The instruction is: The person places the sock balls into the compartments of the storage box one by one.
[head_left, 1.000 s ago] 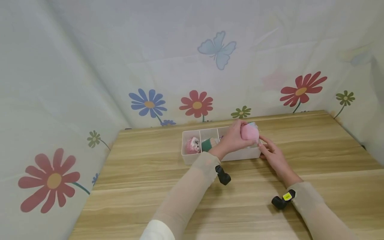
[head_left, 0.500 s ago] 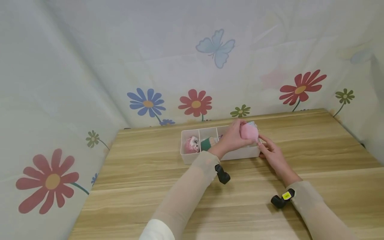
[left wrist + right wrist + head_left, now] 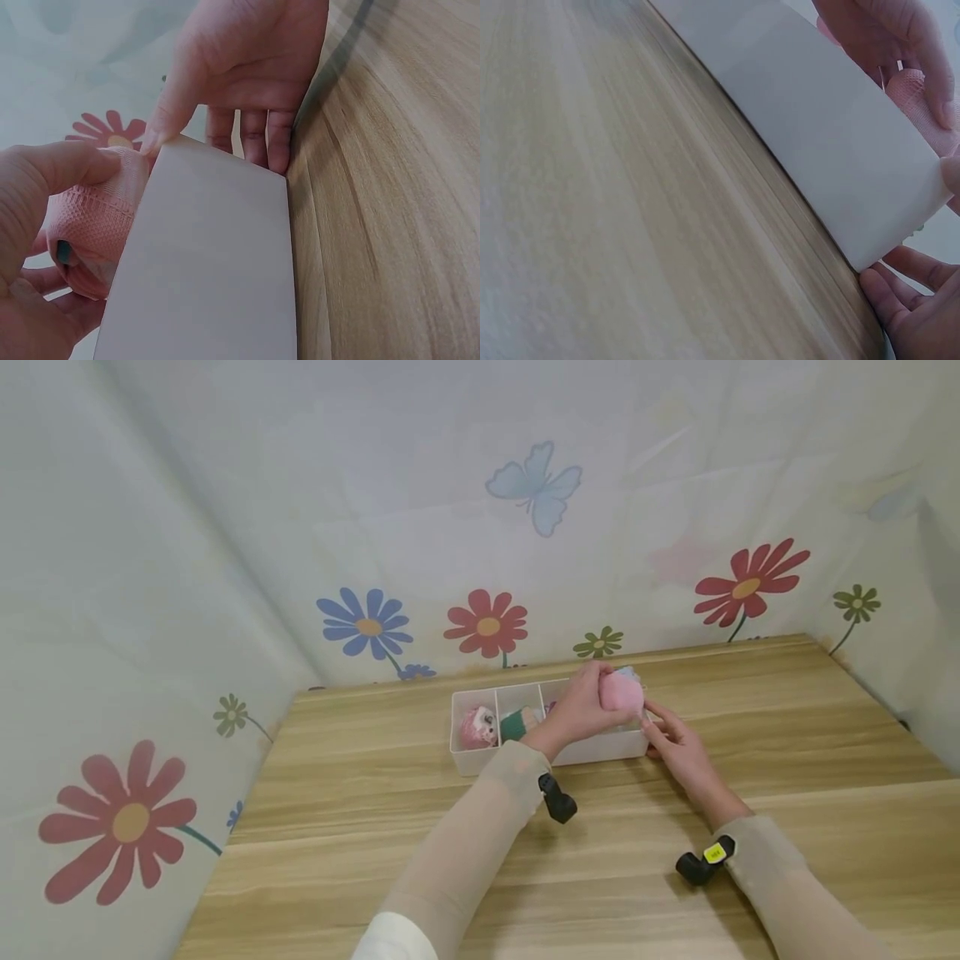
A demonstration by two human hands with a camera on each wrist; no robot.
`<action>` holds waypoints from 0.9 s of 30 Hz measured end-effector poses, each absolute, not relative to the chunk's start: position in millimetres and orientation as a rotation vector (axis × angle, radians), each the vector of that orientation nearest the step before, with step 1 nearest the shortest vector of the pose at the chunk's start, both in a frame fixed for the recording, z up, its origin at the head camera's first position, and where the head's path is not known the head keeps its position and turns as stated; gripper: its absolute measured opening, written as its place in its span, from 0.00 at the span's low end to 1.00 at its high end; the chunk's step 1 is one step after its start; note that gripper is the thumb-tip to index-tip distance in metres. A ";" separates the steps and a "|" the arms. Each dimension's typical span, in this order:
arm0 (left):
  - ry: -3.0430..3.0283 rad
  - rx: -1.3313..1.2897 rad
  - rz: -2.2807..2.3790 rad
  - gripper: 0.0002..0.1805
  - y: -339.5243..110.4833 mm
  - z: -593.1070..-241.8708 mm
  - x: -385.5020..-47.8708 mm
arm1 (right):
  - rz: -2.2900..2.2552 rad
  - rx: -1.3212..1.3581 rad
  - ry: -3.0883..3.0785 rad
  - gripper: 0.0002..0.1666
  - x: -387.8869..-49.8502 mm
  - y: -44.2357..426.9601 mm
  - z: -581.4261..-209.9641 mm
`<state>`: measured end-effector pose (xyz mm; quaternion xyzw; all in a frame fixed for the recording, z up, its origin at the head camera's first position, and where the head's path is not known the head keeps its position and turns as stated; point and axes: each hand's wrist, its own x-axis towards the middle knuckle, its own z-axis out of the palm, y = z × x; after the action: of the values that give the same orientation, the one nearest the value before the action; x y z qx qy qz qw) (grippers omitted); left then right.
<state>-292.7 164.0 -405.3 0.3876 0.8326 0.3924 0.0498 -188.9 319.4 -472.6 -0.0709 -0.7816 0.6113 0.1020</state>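
A long white divided box stands on the wooden table near the back wall. Over its right end my left hand grips a rolled pink sock; the left wrist view shows its ribbed knit, with the thumb on top and fingers beneath. My right hand holds the box's right end, thumb at the top corner and fingers along the end wall. Inside the box's left compartment lies a pink roll with a face pattern. A green and beige roll sits one compartment over. My left hand hides much of the right compartments.
A light blue item shows just behind the pink sock. Wood-grain tabletop extends left and in front of the box. A white cloth backdrop with printed flowers rises behind and at both sides.
The head view shifts slightly. Both hands stay at the box's right end, with the pink sock still in the left hand; otherwise little differs.
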 end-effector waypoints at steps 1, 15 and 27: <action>2.540 1.178 1.190 0.39 163.9 -405.8 -292.7 | 1.803 -0.210 -2.311 0.34 -189.1 319.2 -473.3; 2.585 1.133 1.133 0.42 163.1 -410.0 -291.2 | 1.786 -0.239 -2.344 0.35 -189.5 317.1 -473.8; 2.527 1.103 1.064 0.39 160.5 -409.2 -291.6 | 1.812 -0.228 -2.345 0.34 -187.7 318.3 -467.5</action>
<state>-291.6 160.5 -409.2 0.3716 0.8513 0.3584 0.0931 -187.7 318.3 -467.5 -0.0766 -0.7861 0.6075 0.0847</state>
